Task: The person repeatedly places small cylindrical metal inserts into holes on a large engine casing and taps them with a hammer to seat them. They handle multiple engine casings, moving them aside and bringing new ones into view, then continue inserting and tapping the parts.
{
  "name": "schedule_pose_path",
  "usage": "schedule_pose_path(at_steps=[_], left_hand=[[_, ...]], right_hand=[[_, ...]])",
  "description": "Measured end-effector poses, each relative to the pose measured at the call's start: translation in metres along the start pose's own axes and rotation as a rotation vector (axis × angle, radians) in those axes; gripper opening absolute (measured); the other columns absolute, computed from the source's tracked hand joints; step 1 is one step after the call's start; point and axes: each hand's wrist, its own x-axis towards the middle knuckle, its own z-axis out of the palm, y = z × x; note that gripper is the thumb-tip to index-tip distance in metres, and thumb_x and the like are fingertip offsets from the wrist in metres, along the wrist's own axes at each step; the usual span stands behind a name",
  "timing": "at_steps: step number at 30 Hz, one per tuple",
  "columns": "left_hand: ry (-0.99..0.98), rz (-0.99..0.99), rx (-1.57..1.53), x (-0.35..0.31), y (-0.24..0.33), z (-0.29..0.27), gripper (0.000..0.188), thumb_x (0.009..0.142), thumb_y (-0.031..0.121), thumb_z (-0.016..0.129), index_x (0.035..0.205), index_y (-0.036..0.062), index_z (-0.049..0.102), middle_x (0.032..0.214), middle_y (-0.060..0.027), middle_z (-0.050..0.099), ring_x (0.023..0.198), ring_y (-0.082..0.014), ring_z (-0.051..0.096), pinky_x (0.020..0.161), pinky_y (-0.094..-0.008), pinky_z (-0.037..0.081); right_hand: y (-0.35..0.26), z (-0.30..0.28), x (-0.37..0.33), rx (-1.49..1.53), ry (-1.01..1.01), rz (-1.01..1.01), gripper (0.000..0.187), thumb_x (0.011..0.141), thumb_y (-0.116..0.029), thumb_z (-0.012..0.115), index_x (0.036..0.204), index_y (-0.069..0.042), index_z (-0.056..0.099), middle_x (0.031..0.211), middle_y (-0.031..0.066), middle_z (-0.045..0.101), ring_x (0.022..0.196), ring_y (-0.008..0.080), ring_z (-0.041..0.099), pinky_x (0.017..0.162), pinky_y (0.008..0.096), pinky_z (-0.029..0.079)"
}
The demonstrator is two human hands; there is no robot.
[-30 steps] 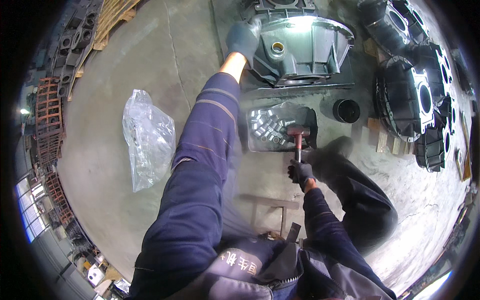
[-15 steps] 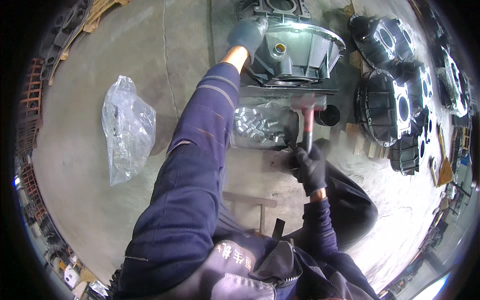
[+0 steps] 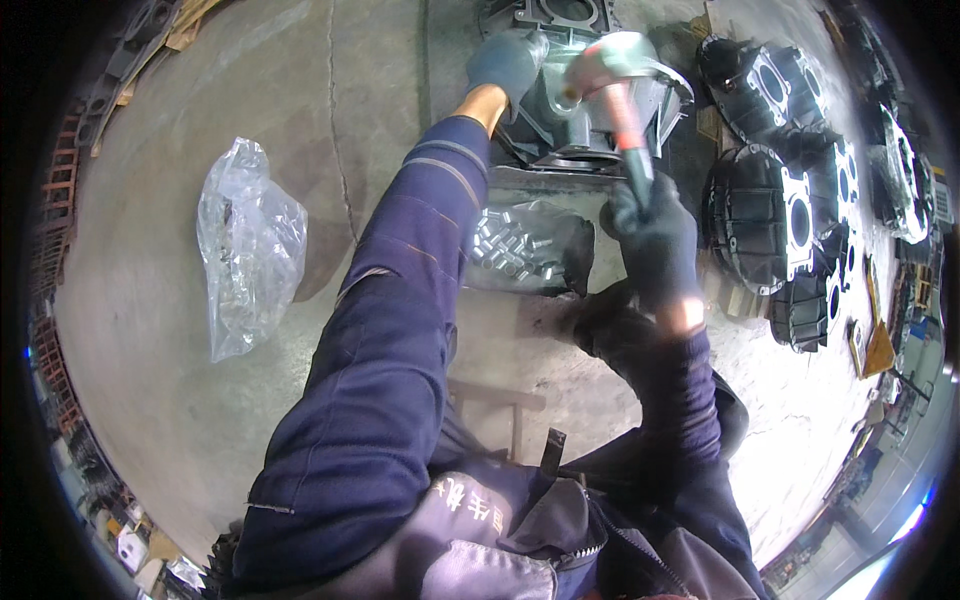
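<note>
My right hand (image 3: pixel 652 235), in a dark glove, grips a hammer (image 3: pixel 624 116) by its red and black handle. The hammer's blurred head is over a large grey cast metal housing (image 3: pixel 575 145). Behind the head, the tubular boss on the housing's near side is partly hidden. At the housing's left edge, my gloved left hand (image 3: pixel 506 66) appears closed on the casting, its fingertips partly hidden. Just this side of the housing, short silvery metal sleeves (image 3: pixel 508 245) lie in a clear plastic bag.
More black cast housings (image 3: pixel 758 215) stand on wooden blocks at the right. A crumpled clear plastic bag (image 3: pixel 250 255) lies on the concrete floor (image 3: pixel 160 310) at the left. Another casting (image 3: pixel 565 12) sits behind the housing. My bent leg (image 3: pixel 610 330) is below my right hand.
My right hand has swung the hammer up and away from me, from above the bag of sleeves to over the housing. My left hand stays nearly in place at the housing's edge.
</note>
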Motion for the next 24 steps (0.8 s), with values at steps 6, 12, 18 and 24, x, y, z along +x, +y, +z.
schedule_pose_path(at_steps=[6,12,18,24], left_hand=[[-0.008,-0.044,-0.059,0.001,-0.002,0.002,0.051,0.099,0.049,0.047,0.118,0.0094,0.074,0.124,-0.0213,0.07,0.116,-0.0421,0.065,0.099,-0.0517,0.05],[0.013,0.049,-0.012,0.002,-0.001,0.002,0.051,0.1,0.049,0.045,0.116,0.0112,0.075,0.123,-0.0204,0.07,0.115,-0.0421,0.066,0.099,-0.0514,0.051],[0.044,-0.053,-0.041,0.0,0.005,-0.002,0.053,0.1,0.052,0.045,0.118,0.0107,0.075,0.123,-0.0198,0.071,0.115,-0.0417,0.066,0.098,-0.0511,0.051],[-0.004,-0.029,-0.008,0.004,-0.003,0.007,0.055,0.101,0.054,0.046,0.119,0.0105,0.075,0.123,-0.0201,0.071,0.115,-0.0417,0.067,0.098,-0.0514,0.052]], right_hand=[[0.006,-0.024,0.015,0.017,-0.037,-0.044,0.037,0.097,-0.038,0.066,0.109,-0.003,0.065,0.078,0.0254,0.069,0.077,0.0448,0.07,0.066,0.0506,0.055],[0.001,-0.018,-0.001,0.34,0.139,-0.05,0.03,0.097,-0.029,0.072,0.099,-0.001,0.061,0.078,0.0236,0.068,0.073,0.0428,0.071,0.063,0.0432,0.055],[0.016,-0.02,0.019,0.059,-0.093,-0.006,0.036,0.095,-0.032,0.066,0.116,-0.003,0.066,0.082,0.0257,0.071,0.079,0.0448,0.07,0.071,0.0477,0.056],[0.002,-0.034,0.001,0.265,0.083,-0.055,0.036,0.097,-0.035,0.068,0.11,-0.002,0.064,0.076,0.0214,0.069,0.073,0.0357,0.073,0.066,0.042,0.055]])
